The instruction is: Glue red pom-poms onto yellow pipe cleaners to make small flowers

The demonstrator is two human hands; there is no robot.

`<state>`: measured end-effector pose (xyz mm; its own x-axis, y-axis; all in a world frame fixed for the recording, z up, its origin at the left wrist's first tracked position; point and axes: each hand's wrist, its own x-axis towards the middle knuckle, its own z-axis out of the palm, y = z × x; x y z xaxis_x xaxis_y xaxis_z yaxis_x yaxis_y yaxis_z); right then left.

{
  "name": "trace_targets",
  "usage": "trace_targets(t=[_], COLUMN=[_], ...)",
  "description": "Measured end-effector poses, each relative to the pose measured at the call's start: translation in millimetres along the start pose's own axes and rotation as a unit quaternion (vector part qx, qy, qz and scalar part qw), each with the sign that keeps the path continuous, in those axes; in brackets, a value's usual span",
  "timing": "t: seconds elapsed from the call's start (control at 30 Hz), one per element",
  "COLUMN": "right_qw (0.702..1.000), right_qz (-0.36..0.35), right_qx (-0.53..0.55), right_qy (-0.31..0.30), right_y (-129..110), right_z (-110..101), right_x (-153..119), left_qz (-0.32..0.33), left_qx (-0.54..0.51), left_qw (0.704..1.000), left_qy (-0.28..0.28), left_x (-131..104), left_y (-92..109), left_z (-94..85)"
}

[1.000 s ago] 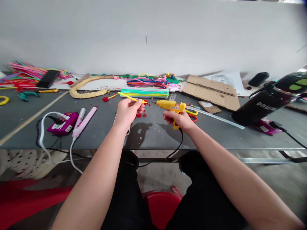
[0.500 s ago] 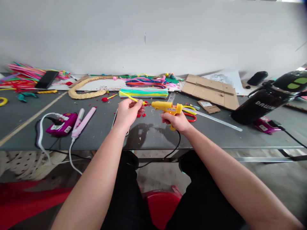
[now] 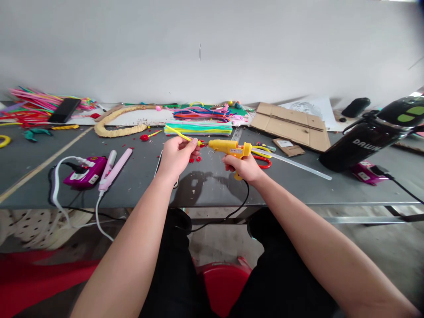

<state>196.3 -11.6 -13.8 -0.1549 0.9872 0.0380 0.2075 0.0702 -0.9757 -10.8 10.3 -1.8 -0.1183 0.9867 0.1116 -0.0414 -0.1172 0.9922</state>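
My left hand (image 3: pixel 179 155) is closed in a pinch on a yellow pipe cleaner (image 3: pixel 175 131). Its right end carries a small red piece, partly hidden by my fingers. Wrapped round the handle of a yellow glue gun (image 3: pixel 225 145) is my right hand (image 3: pixel 242 167). The gun lies level, and its nozzle points left at the red end, touching or very close; I cannot tell which. A long translucent glue stick (image 3: pixel 294 163) sticks out of the gun's back. Small red bits (image 3: pixel 198 159) lie on the table below my left hand.
Behind my hands lie bundled pipe cleaners (image 3: pixel 198 128). Red-handled scissors (image 3: pixel 265 162) lie partly behind the gun. To the left are a pink hair straightener (image 3: pixel 115 170) and a purple power socket (image 3: pixel 86 172). Cardboard (image 3: pixel 288 126) and a black bottle (image 3: pixel 357 141) stand right.
The far end of the glue stick has shifted slightly left, toward the gun. Both hands have stayed almost in place.
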Motion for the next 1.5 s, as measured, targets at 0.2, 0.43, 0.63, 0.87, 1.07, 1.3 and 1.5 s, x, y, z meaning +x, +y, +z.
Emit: trace_targets(t=[0.2, 0.43, 0.63, 0.87, 1.07, 1.3, 1.5], right_qw=[1.000, 1.000, 1.000, 1.000, 1.000, 1.000, 1.000], right_qz=[0.009, 0.014, 0.008, -0.001, 0.001, 0.002, -0.003], right_qx=[-0.012, -0.016, -0.003, 0.002, 0.000, -0.005, -0.013], right_qy=[0.005, 0.005, 0.006, 0.007, 0.008, 0.012, 0.012], right_y=[-1.7, -3.3, -3.2, -2.4, -1.0, -1.0, -1.1], right_z=[0.1, 0.2, 0.6, 0.6, 0.5, 0.4, 0.9], right_x=[-1.0, -0.4, -0.8, -0.5, -1.3, -0.7, -0.1], left_qz=[-0.001, 0.005, 0.003, 0.011, 0.008, 0.013, 0.018], left_qx=[0.015, 0.011, 0.037, 0.038, 0.031, 0.034, 0.033], left_qw=[1.000, 1.000, 0.999, 0.999, 0.999, 0.999, 0.999], left_qy=[-0.005, -0.009, -0.016, -0.016, -0.011, -0.007, -0.001], left_x=[-0.9, 0.2, -0.1, 0.9, 2.1, 2.4, 2.3], left_y=[0.3, -0.8, -0.9, -1.9, -3.3, -2.9, -3.6], left_z=[0.3, -0.5, -0.4, -1.1, -1.3, -2.8, -1.5])
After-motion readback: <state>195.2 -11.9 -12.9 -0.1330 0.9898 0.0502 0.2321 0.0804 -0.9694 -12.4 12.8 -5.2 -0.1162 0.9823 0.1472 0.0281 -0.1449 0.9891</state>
